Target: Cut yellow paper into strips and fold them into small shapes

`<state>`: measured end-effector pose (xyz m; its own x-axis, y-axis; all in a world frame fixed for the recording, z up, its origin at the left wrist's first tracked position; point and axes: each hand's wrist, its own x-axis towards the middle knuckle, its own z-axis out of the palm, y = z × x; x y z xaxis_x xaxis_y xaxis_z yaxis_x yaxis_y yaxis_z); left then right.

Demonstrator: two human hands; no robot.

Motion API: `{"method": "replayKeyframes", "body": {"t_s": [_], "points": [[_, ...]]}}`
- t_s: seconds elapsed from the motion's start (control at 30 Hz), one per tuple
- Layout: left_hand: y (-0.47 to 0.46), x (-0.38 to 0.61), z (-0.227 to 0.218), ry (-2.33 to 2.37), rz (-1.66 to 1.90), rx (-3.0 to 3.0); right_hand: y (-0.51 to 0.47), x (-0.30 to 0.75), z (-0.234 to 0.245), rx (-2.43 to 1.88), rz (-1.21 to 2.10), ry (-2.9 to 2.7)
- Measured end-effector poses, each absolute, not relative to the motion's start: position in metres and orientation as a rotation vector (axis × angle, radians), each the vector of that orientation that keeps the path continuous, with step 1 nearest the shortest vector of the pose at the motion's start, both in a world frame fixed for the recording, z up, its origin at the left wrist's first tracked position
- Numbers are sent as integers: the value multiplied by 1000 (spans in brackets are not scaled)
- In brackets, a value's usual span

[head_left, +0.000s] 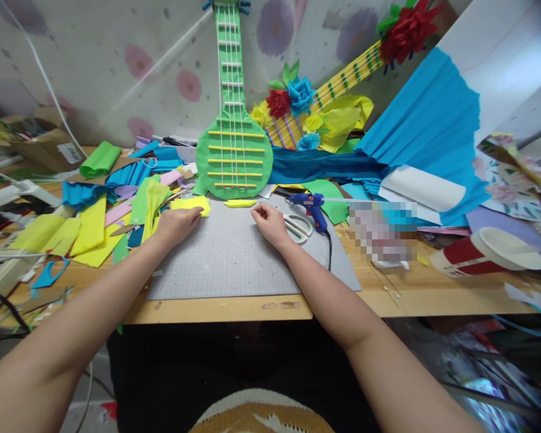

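Yellow paper piece (193, 205): far-left part of the grey cutting mat (234, 264) on the worktop (388, 294). Our left hand (178, 224) lies on its near edge, fingers pressed together, apparently pinning it flat. Our right hand (270, 224) rests to its right, fingers curled; we cannot tell whether it pinches anything. Scissors (299, 227) and glue gun (313, 207) lie just right, kept handy, we judge.

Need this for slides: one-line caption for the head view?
Left hand on yellow paper, right hand beside scissors, over grey cutting mat.
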<state>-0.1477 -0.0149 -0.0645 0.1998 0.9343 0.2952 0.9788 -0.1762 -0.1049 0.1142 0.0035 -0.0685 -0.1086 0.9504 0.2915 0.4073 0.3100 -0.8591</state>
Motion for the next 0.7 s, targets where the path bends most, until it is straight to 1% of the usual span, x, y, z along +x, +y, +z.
{"method": "replayKeyframes", "body": {"t_s": [0.1,0.23,0.33,0.4,0.5,0.6,0.7], "points": [[-17,-146,-64,-1870,-416,-2151,4,114,-69,-1243,754,-1691],[-17,-141,-55,-1968,-852,-1912,5,114,-70,-1248,758,-1695],[-21,-122,-46,-1838,-1050,-1895,3,114,-70,-1225,764,-1698],[-28,-99,-45,-1672,-1024,-2064,2,116,-70,-1139,742,-1764],[-39,-62,-55,-1535,-841,-2251,-1,122,-69,-990,619,-1986],[-43,-40,-68,-1575,-687,-2335,-1,129,-70,-977,496,-2143],[-42,-36,-73,-1698,-693,-2392,3,131,-72,-990,526,-2233]]}}
